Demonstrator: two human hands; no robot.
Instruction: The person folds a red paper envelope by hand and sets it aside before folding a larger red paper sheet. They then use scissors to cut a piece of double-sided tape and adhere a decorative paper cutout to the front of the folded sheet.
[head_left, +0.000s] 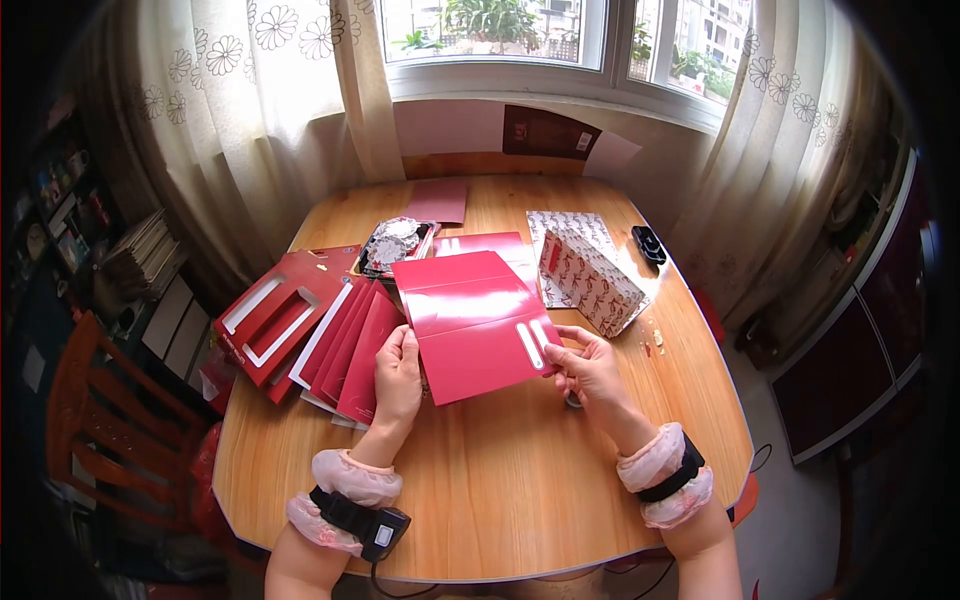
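Note:
Between my two hands I hold a glossy red card sheet (pixel 475 330), creased across its width, with two white slots near its right edge. It is tilted above the wooden table (pixel 500 480). My left hand (pixel 399 375) grips its left edge, thumb on top. At the lower right corner, my right hand (pixel 585 368) pinches it beside the slots. Left of my left hand lies a fanned stack of red cards (pixel 350 350). Another red sheet (pixel 505 245) lies partly hidden behind the held one. A small round object (pixel 573 400) shows under my right hand.
Red folders with cut-out windows (pixel 285 315) lie at the left. Behind are a tray of crumpled white scraps (pixel 392 243) and a dark red sheet (pixel 437 201). A patterned folded box (pixel 592 280), small crumbs (pixel 657 338) and a black object (pixel 648 245) lie right.

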